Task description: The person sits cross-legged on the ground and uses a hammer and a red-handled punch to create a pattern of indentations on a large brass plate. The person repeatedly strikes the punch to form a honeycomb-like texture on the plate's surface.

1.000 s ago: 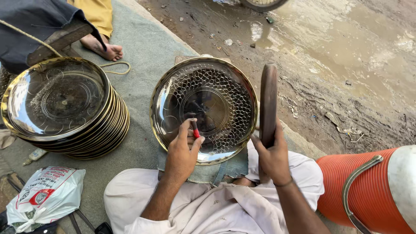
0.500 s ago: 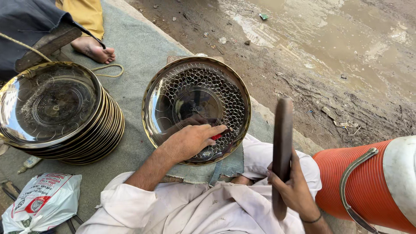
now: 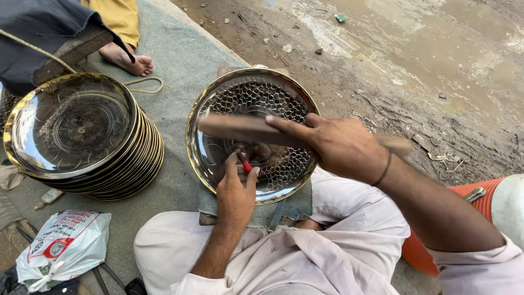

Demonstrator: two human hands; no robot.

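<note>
A round shiny metal plate (image 3: 218,109) with a hammered pattern lies in front of my crossed legs. My left hand (image 3: 236,188) holds a small red-handled punch tool (image 3: 246,165) upright on the plate's inner surface. My right hand (image 3: 341,146) grips a flat brown wooden bat (image 3: 240,128), held level across the plate just above the punch, blurred from motion.
A stack of several similar plates (image 3: 82,136) stands at the left on the grey mat (image 3: 180,54). A white plastic bag (image 3: 63,248) lies at lower left. Another person's bare foot (image 3: 128,59) rests at the back. An orange-and-white cooler (image 3: 486,218) sits at right. Muddy ground lies beyond the mat.
My right hand has swung the wooden bat from upright at the right down and leftward over the plate. My left hand has set the punch upright on the plate.
</note>
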